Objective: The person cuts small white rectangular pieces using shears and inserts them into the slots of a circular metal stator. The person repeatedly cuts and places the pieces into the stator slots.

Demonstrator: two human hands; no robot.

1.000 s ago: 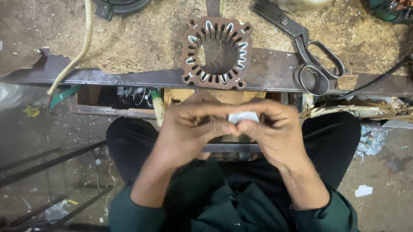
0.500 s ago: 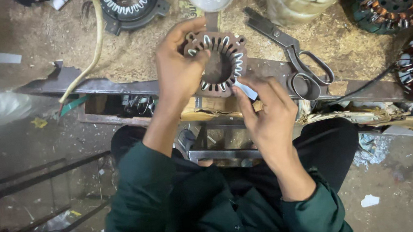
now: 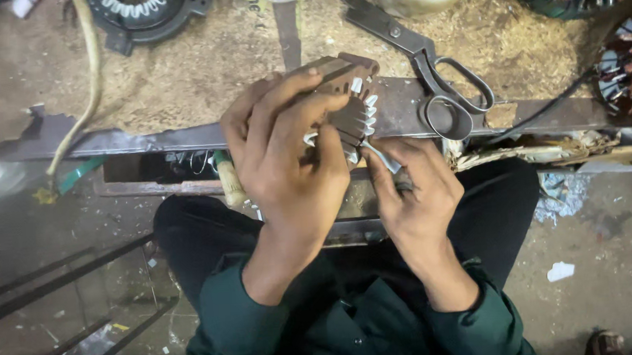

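The brown toothed stator core [image 3: 346,101] sits lifted and tilted on edge over the dark metal bar [image 3: 143,140] at the near edge of the workbench, its inner slots already lined here and there with pale insulation strips that show as small white tabs between the teeth. The left hand [image 3: 285,154] is wrapped around the core from the left, fingers curled over its rim and holding it firmly, while the right hand [image 3: 413,193] pinches a thin white paper strip [image 3: 377,153] between thumb and fingertips, its tip touching the lower teeth. To seat a strip well, it seems wise to keep the core steady at this tilt, line the strip up with a single slot and slide it straight in (a crooked entry would likely crease the paper). The core looks worn, rust-brown and ring-shaped, with squared outer lugs. Just right of it on the bar lie large dark scissors [image 3: 435,80], handles nearest the person. Farther off stand another wound stator [image 3: 142,8] at far left and copper-wound ones [image 3: 631,66] at right, on a sawdust-strewn bench [image 3: 190,75].
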